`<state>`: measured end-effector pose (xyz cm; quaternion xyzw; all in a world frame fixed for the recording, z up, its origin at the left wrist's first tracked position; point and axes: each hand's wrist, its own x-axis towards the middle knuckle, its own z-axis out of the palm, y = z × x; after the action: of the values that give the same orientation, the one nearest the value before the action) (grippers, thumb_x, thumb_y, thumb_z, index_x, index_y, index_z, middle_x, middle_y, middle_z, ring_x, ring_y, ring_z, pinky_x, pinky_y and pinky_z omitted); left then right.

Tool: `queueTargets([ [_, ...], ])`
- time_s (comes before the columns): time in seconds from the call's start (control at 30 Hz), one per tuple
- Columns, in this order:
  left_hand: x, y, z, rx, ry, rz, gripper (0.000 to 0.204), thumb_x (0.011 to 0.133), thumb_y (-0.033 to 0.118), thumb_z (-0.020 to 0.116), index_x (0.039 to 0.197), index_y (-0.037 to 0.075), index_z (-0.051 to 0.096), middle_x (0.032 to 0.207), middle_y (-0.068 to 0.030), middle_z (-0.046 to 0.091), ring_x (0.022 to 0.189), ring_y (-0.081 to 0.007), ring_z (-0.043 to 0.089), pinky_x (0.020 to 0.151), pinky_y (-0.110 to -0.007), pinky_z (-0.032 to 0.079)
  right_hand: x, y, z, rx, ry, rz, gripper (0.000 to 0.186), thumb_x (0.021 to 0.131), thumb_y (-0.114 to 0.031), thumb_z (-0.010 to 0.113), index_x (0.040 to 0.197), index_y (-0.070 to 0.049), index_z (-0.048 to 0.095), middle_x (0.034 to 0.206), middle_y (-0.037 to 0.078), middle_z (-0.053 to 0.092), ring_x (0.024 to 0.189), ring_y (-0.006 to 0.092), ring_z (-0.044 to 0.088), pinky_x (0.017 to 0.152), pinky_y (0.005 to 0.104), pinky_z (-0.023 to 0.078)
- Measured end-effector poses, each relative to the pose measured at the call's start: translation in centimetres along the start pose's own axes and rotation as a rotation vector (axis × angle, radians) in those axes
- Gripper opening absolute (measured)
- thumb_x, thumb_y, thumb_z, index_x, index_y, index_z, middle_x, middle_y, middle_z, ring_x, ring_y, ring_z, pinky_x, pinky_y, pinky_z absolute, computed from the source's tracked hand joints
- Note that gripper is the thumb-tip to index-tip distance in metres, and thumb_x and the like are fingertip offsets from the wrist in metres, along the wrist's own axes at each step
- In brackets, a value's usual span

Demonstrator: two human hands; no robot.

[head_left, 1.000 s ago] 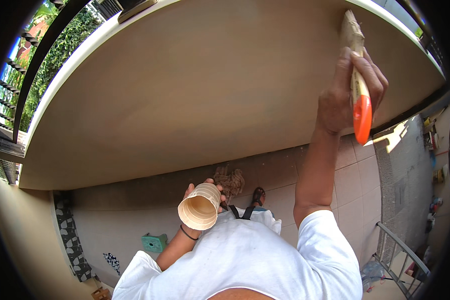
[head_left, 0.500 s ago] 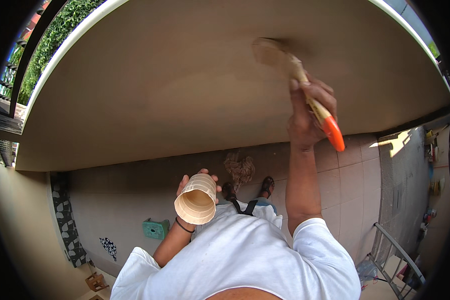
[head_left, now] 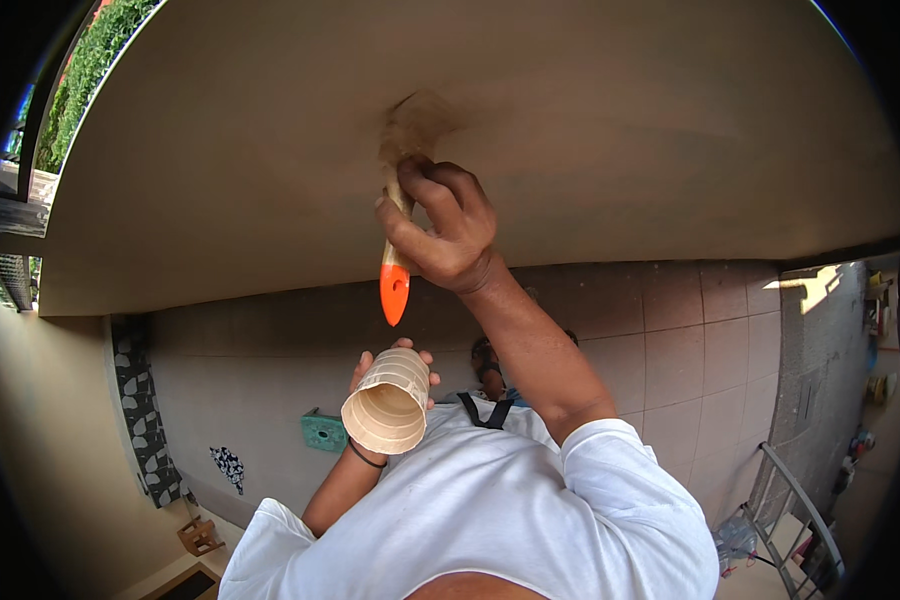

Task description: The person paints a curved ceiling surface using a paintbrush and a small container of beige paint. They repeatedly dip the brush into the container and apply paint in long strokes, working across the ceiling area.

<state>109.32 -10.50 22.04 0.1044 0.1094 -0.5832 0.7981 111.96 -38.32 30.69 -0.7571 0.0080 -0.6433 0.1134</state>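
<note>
The left hand [head_left: 390, 362] wraps around a ribbed, cream-coloured plastic cup [head_left: 387, 405], its open mouth facing the camera. Above it, the right hand [head_left: 445, 225] grips a wooden-handled paintbrush with an orange tip [head_left: 395, 275], bristles pressed against the beige ceiling [head_left: 590, 120].

I count one paintbrush [head_left: 398, 240] in my right hand [head_left: 440, 225], one ribbed cup [head_left: 387, 405] in my left hand [head_left: 385, 365], one teal box [head_left: 322, 432] beside that.

Brush bristles [head_left: 410, 130] blurred, perhaps touching ceiling [head_left: 620, 130]
</note>
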Motion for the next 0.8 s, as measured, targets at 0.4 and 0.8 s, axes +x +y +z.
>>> queueTargets([
  [0.4, -0.8, 2.1, -1.0, -0.042, -0.073, -0.004, 0.059, 0.112, 0.053, 0.051, 0.148, 0.007, 0.049, 0.141, -0.0268, 0.055, 0.128, -0.0487, 0.061, 0.094, -0.062, 0.066, 2.2, 6.2, -6.3, 0.283, 0.283, 0.239, 0.028, 0.085, 0.009, 0.086, 0.105, -0.008, 0.077, 0.105, 0.015, 0.076, 0.082, 0.018, 0.075, 0.066, 0.027, 0.063],
  [0.8, -1.6, 2.2, -2.1, -0.095, -0.089, 0.02, 0.058, 0.112, 0.051, 0.05, 0.148, 0.006, 0.048, 0.141, -0.029, 0.055, 0.128, -0.0506, 0.062, 0.093, -0.065, 0.066, 3.3, 9.6, -14.5, -0.566, 0.448, 0.13, 0.026, 0.088, 0.007, 0.085, 0.105, -0.008, 0.073, 0.109, 0.015, 0.07, 0.094, 0.0227, 0.074, 0.073, 0.0318, 0.065],
])
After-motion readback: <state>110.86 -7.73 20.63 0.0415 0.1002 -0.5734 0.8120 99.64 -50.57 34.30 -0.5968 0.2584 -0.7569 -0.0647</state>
